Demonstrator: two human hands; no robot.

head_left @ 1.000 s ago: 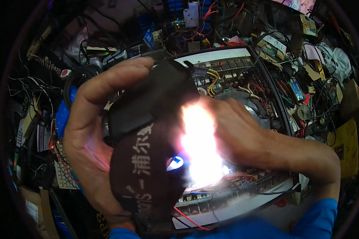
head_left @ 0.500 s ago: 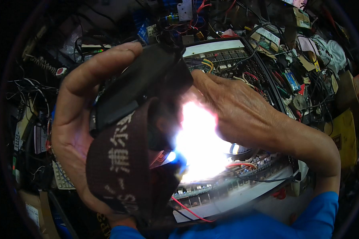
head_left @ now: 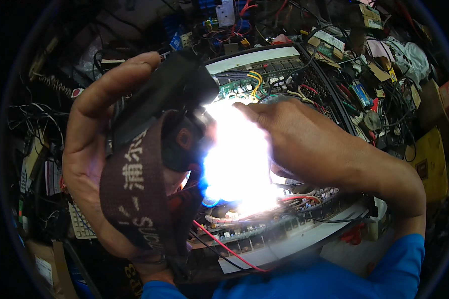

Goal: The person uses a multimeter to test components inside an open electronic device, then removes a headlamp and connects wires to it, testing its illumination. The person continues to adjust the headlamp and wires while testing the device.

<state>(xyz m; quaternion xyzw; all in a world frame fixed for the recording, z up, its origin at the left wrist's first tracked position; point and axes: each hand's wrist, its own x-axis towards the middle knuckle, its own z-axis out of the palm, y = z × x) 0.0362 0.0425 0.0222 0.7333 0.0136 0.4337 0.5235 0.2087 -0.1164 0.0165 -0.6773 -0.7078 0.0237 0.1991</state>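
Observation:
My left hand (head_left: 82,164) is wrapped round a headlamp, its fingers curled over the black lamp body (head_left: 159,94). The dark brown elastic strap (head_left: 132,189) with pale lettering hangs in a loop below. White glare from the lamp covers the middle of the picture. My right hand (head_left: 289,132) reaches in from the right, just beside the lit area. One fingertip shows near some wires; glare swallows the other fingers. Under both hands lies an opened electronic unit (head_left: 297,249) with circuit boards, rows of small parts and a pale metal edge.
Yellow wires (head_left: 255,82) rise from the board, and a red wire (head_left: 229,247) crosses the unit's near edge. Loose cables, boxes and small parts crowd the right side near a yellow packet (head_left: 429,164). A pale keyboard (head_left: 81,222) lies at left.
The headlamp and my left hand have shifted slightly left. The gap between lamp and right hand has widened, and the glare has grown, showing more of the board at the back.

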